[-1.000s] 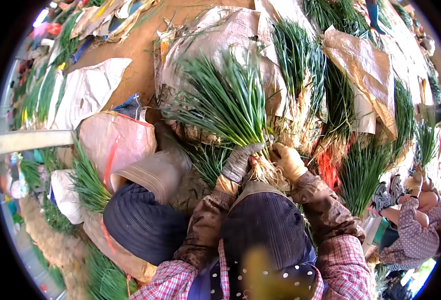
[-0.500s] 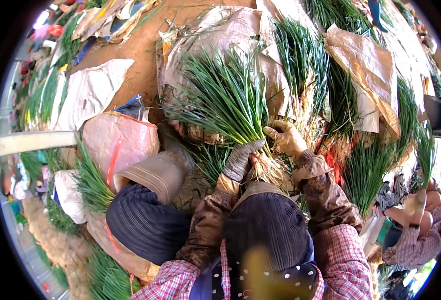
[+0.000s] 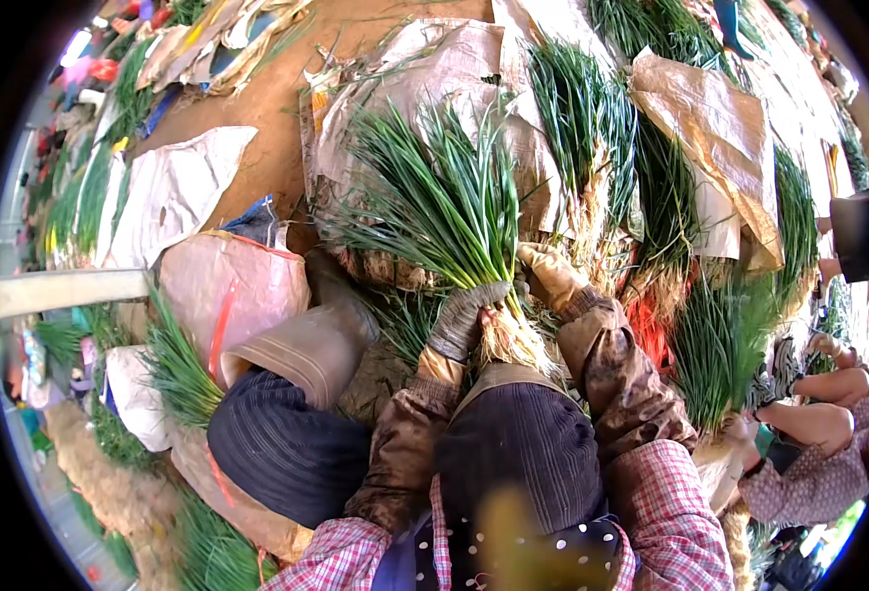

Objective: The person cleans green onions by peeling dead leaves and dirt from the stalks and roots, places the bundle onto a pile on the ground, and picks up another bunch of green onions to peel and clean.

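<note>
My left hand (image 3: 464, 320), in a grey glove, is wrapped round the lower stems of a bunch of spring onions (image 3: 434, 192). Their long green leaves fan out up and to the left. Pale roots (image 3: 513, 340) hang below the grip, just over my knee. Close beside the stems on the right is my right hand (image 3: 552, 276), in a tan glove. Its fingers are curled in toward the bunch, and what they hold, if anything, is hidden.
A pale sack sheet (image 3: 434, 69) lies beyond the bunch, with more spring onions (image 3: 582, 128) to its right. A brown sheet (image 3: 710, 138) covers part of another pile. A pink sack (image 3: 232, 276) stands by my boot (image 3: 306, 335). Another person (image 3: 818, 443) sits at the right.
My right hand has drawn its fingers in beside the stems; before, its thumb and fingers showed more apart. The co-worker at the right has shifted, and leaves there have moved.
</note>
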`<state>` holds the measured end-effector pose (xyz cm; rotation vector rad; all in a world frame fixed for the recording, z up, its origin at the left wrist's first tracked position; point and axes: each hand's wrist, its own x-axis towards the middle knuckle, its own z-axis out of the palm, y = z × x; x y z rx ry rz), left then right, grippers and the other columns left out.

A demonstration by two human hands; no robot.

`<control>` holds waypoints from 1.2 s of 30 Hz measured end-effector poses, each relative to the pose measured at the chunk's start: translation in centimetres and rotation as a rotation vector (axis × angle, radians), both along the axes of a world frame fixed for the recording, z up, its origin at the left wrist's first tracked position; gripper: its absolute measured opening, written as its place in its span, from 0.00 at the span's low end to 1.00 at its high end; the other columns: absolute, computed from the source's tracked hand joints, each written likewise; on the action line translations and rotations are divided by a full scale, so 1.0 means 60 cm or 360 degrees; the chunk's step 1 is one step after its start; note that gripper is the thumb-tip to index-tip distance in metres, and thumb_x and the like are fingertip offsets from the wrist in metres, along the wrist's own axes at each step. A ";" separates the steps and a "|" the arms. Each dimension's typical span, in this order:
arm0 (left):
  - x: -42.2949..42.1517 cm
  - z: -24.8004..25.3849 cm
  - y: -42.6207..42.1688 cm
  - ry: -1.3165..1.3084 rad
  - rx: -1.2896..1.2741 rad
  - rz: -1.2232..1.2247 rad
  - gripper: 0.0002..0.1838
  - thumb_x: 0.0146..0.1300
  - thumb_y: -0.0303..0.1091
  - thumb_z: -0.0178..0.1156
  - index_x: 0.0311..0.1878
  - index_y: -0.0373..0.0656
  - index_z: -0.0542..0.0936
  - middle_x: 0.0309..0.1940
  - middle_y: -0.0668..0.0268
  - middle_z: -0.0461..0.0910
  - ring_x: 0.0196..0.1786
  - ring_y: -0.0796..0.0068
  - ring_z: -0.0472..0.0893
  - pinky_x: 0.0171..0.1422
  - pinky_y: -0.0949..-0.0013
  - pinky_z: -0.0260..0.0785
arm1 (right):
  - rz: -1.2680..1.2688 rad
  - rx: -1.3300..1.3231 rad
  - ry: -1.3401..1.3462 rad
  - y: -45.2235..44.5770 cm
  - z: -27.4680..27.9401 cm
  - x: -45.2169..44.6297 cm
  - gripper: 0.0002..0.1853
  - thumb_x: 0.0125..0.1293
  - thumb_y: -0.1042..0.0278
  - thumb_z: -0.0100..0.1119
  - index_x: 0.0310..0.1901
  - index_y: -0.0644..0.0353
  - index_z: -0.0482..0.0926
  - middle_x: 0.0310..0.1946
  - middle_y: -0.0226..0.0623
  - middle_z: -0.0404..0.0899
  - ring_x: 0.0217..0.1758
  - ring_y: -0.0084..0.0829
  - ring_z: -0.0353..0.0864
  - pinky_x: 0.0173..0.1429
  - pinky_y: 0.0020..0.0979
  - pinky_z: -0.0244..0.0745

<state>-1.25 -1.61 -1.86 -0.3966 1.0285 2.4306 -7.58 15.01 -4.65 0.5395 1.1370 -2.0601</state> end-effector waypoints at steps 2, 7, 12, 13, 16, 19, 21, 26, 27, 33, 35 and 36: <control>0.003 -0.003 -0.004 -0.0090 -0.0079 -0.0038 0.16 0.56 0.38 0.65 0.43 0.36 0.82 0.31 0.72 0.81 0.18 0.93 0.64 0.22 0.88 0.58 | 0.0057 -0.0004 0.0049 -0.001 -0.001 -0.006 0.11 0.62 0.66 0.63 0.39 0.65 0.79 0.20 0.30 0.75 0.16 0.25 0.71 0.18 0.28 0.69; 0.002 -0.017 -0.008 -0.0159 -0.0083 -0.0103 0.17 0.53 0.41 0.67 0.41 0.37 0.83 0.30 0.70 0.81 0.18 0.93 0.65 0.21 0.87 0.57 | 0.0409 0.1042 0.0367 0.004 -0.031 0.009 0.10 0.61 0.71 0.61 0.41 0.67 0.79 0.27 0.38 0.80 0.26 0.25 0.78 0.30 0.26 0.76; -0.010 -0.009 -0.016 -0.0088 0.0101 -0.0043 0.19 0.54 0.39 0.66 0.45 0.35 0.80 0.35 0.61 0.82 0.30 0.76 0.80 0.38 0.76 0.76 | 0.1820 0.2015 0.0658 0.030 -0.092 0.038 0.11 0.62 0.70 0.57 0.46 0.50 0.82 0.42 0.39 0.83 0.42 0.29 0.82 0.48 0.28 0.79; -0.010 0.012 -0.007 -0.0089 0.0165 0.0061 0.20 0.54 0.38 0.67 0.46 0.35 0.79 0.35 0.62 0.82 0.28 0.79 0.78 0.36 0.78 0.74 | 0.1763 0.1998 0.0780 0.042 -0.096 0.037 0.11 0.62 0.69 0.57 0.45 0.51 0.82 0.42 0.38 0.83 0.40 0.28 0.82 0.46 0.28 0.79; -0.005 0.026 -0.004 -0.0067 0.0290 0.0189 0.23 0.54 0.35 0.68 0.52 0.36 0.76 0.40 0.63 0.81 0.28 0.85 0.76 0.34 0.80 0.71 | 0.1181 0.2225 0.1023 0.068 -0.058 0.015 0.10 0.63 0.68 0.57 0.45 0.52 0.81 0.35 0.37 0.84 0.30 0.27 0.82 0.36 0.30 0.80; -0.007 0.019 0.003 -0.0084 0.0221 0.0180 0.18 0.54 0.38 0.68 0.46 0.39 0.80 0.28 0.74 0.79 0.20 0.89 0.70 0.25 0.83 0.65 | 0.0551 0.2792 0.1170 0.091 -0.025 -0.084 0.15 0.64 0.59 0.58 0.50 0.53 0.78 0.31 0.41 0.84 0.26 0.30 0.82 0.31 0.33 0.78; -0.004 0.006 0.005 -0.0100 0.0234 0.0225 0.19 0.54 0.34 0.66 0.49 0.38 0.78 0.34 0.69 0.80 0.30 0.81 0.75 0.35 0.77 0.69 | 0.0428 0.2678 0.1026 0.087 0.001 -0.143 0.17 0.62 0.56 0.60 0.49 0.55 0.78 0.37 0.43 0.83 0.36 0.39 0.83 0.42 0.37 0.77; -0.002 -0.011 0.000 -0.0066 0.0132 0.0226 0.16 0.60 0.37 0.60 0.46 0.36 0.80 0.36 0.63 0.82 0.36 0.72 0.80 0.41 0.71 0.75 | 0.0919 0.2934 0.0916 0.085 -0.008 -0.253 0.16 0.58 0.51 0.63 0.39 0.56 0.82 0.37 0.46 0.82 0.41 0.45 0.82 0.46 0.41 0.76; -0.005 -0.001 -0.004 -0.0042 0.0209 0.0223 0.18 0.58 0.36 0.62 0.48 0.36 0.79 0.37 0.63 0.82 0.37 0.72 0.80 0.43 0.71 0.75 | 0.0944 0.2920 0.0861 0.083 -0.001 -0.261 0.16 0.58 0.52 0.63 0.39 0.56 0.83 0.36 0.47 0.82 0.40 0.44 0.83 0.47 0.40 0.76; -0.017 -0.013 -0.025 -0.0056 0.0206 0.0112 0.24 0.53 0.32 0.67 0.53 0.36 0.76 0.44 0.62 0.81 0.41 0.73 0.81 0.46 0.72 0.76 | 0.0263 0.1695 0.0559 0.089 0.056 -0.197 0.19 0.62 0.57 0.63 0.45 0.66 0.81 0.27 0.35 0.80 0.21 0.22 0.72 0.28 0.26 0.71; -0.019 -0.003 -0.013 -0.0072 0.0396 0.0096 0.22 0.54 0.31 0.66 0.53 0.36 0.76 0.43 0.63 0.81 0.39 0.75 0.80 0.43 0.73 0.75 | 0.0200 0.1445 0.0486 0.076 0.080 -0.143 0.18 0.63 0.60 0.62 0.46 0.68 0.79 0.24 0.30 0.78 0.19 0.19 0.67 0.23 0.21 0.64; -0.015 -0.001 -0.009 -0.0097 0.0264 0.0127 0.21 0.54 0.31 0.66 0.51 0.36 0.77 0.42 0.63 0.81 0.37 0.76 0.79 0.40 0.74 0.75 | 0.0318 0.1632 0.0499 0.063 0.097 -0.119 0.16 0.63 0.62 0.61 0.46 0.67 0.79 0.24 0.28 0.78 0.19 0.18 0.68 0.22 0.20 0.65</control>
